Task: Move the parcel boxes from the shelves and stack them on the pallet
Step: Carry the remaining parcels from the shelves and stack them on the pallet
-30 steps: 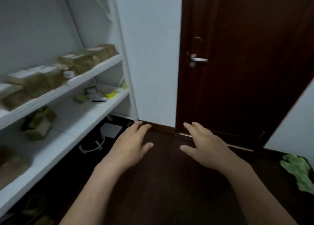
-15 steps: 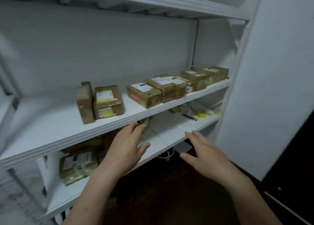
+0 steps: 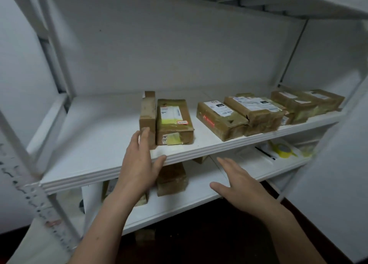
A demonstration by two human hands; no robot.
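Lower centre: left hand (image 3: 139, 164) flat, fingers straight, tips at the front of the upright box (image 3: 147, 114); contact unclear. Right hand (image 3: 239, 186) spread, holding nothing, before the lower shelf (image 3: 195, 176). Mid-frame: parcel boxes (image 3: 219, 120) line the middle shelf (image 3: 99, 134). Pallet out of view. Judgement: nothing lifted; much left to move.

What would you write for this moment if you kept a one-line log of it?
stage: hands at shelf | left hand: open, by narrow upright box | right hand: open, lower, holds nothing | carried: nothing
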